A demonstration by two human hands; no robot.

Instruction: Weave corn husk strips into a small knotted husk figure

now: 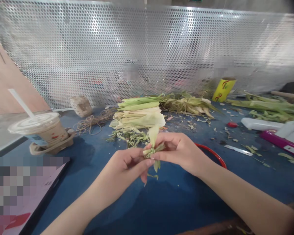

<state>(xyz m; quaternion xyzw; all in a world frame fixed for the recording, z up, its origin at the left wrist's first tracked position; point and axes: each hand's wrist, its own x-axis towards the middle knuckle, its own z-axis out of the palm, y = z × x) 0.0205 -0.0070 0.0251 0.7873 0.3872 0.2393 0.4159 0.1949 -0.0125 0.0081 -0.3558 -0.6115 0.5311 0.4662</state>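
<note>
Between my two hands is a small piece of knotted corn husk (151,151), pale green, with a wide husk flap standing up from it and thin ends hanging below. My left hand (131,164) pinches it from the left, thumb against fingers. From the right, my right hand (172,150) grips the same piece, its fingertips close to the left thumb. Just behind the hands lies a heap of small knotted green husk pieces (134,137). Beyond that is a stack of flat husk strips (138,114), pale below and greener on top.
Dry husks (188,103) lie behind, near a yellow roll (224,89). On the left stand a lidded drink cup (47,129), tangled twine (94,121) and a tablet (36,202). Rightward are a red cord (214,156), a blade (238,150), a white-and-purple tool (281,142) and scraps. Perforated metal (147,49) forms the back.
</note>
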